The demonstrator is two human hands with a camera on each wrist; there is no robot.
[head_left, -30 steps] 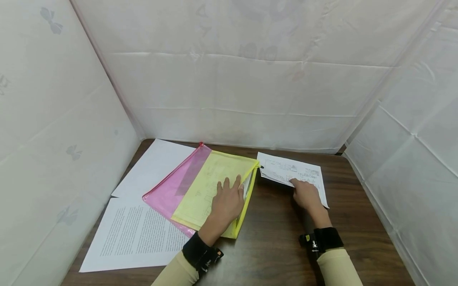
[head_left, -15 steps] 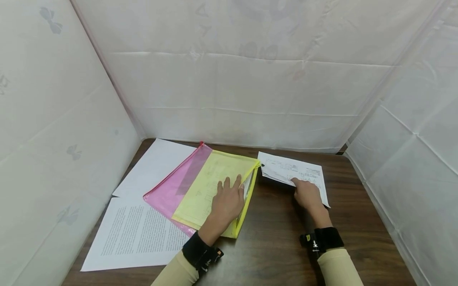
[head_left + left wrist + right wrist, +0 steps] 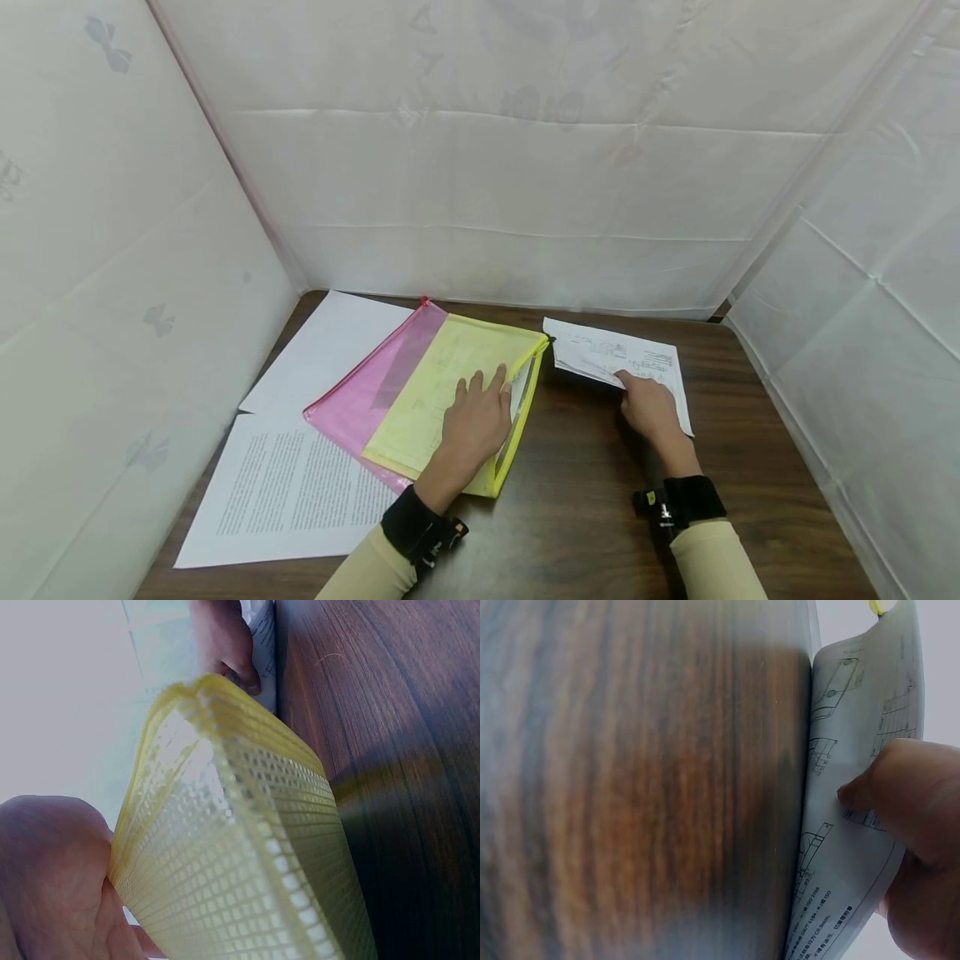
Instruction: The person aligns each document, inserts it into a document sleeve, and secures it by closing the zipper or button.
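Observation:
My left hand [image 3: 478, 421] lies flat with straight fingers on a yellow mesh zip pouch [image 3: 442, 375], which overlaps a pink pouch [image 3: 352, 404]. In the left wrist view the yellow pouch [image 3: 247, 847] bulges up beside my palm [image 3: 52, 877]. To the right, my right hand [image 3: 647, 408] pinches the near edge of a printed sheet with diagrams [image 3: 637, 358]. The sheet's left edge curls up off the table beside the yellow pouch's corner. In the right wrist view my thumb [image 3: 907, 795] presses on the lifted sheet [image 3: 847, 855].
A page of dense text [image 3: 292, 492] and a blank white sheet [image 3: 330, 342] lie under the pouches at the left. The dark wooden table [image 3: 585, 500] is enclosed by white fabric walls [image 3: 495, 192] at the back and on both sides.
The printed sheet's left edge has lifted and drawn slightly to the right with my right hand. My left hand has stayed on the yellow pouch.

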